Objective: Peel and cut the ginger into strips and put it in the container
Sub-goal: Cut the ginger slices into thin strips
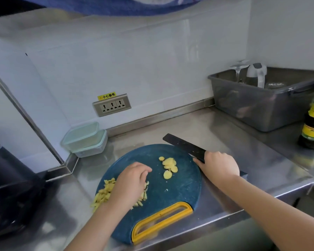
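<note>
Item: ginger, in two lots, both lying on the blue round cutting board (179, 192). Lot one, ginger strips (103, 193): a loose yellow heap sitting at the board's left edge, a few spilling toward the steel counter (243, 142). Lot two, ginger slices (169, 166): thin peeled rounds overlapping in a short row near the board's middle, awaiting cutting. Left hand (130, 183): hovering palm-down over the heap, fingers curling toward the board; whether they are closing on any strips is hidden under the palm. Right hand (218, 166): wrapping tightly round the handle of the black knife (183, 144), the blade pointing away over the board's right rim. Container (84, 139): a clear lidded box standing in the back-left corner, apparently stacked on another, well apart from the heap. Handling judgement: strips are likely weighing almost nothing, damp and clinging, scattering easily, so scooping with a cupped hand or lifting on the flat of the blade is looking safer than pinching. Slices are probably stiff but slick-faced, so pinning a small stack under curled fingertips is advisable. The lid is probably needing removal first.
</note>
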